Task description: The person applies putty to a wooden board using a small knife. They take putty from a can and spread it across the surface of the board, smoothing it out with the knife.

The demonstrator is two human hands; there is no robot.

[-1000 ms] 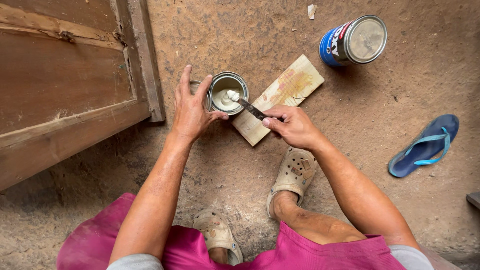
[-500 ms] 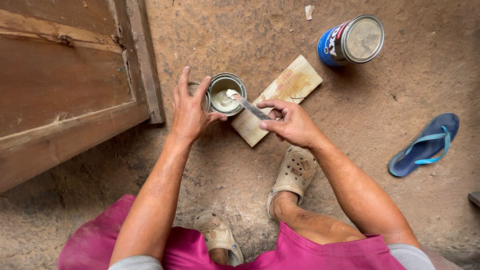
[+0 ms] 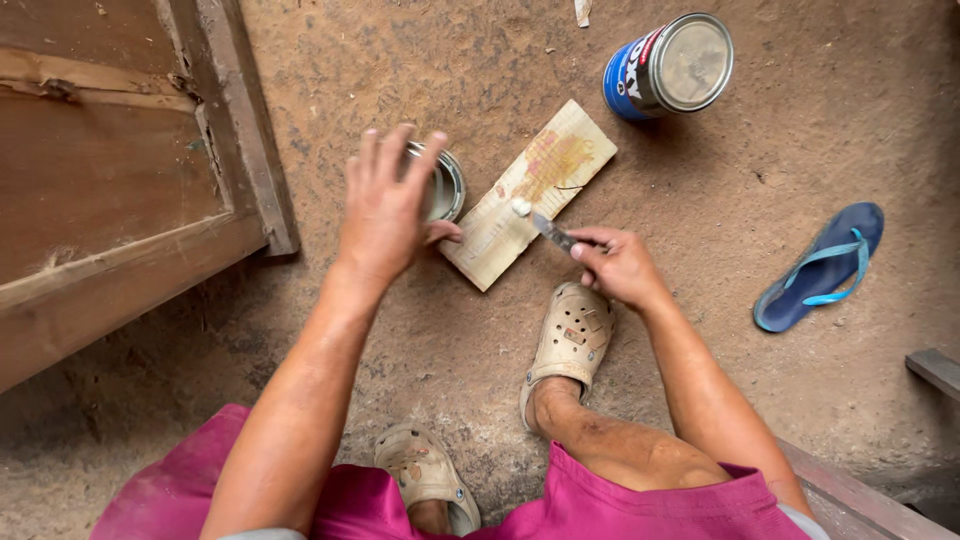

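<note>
Head view: a person squatting on a dirt floor, working filler from a small tin.
Left hand (image 3: 385, 205) cups the open tin (image 3: 443, 183), fingers spread. Right hand (image 3: 620, 265) pinches a putty knife (image 3: 548, 231), its white-loaded tip touching the cardboard strip (image 3: 530, 195).

Bare brown dirt floor (image 3: 400, 340) carries everything. A stained cardboard strip (image 3: 530, 195) lies flat on it as the landmark. Touching its left end stands a small open tin (image 3: 445, 185). Up and right of the strip a blue paint can (image 3: 668, 66) lies tipped. Far right, well apart, lies 1 blue flip-flop (image 3: 820, 265)
</note>
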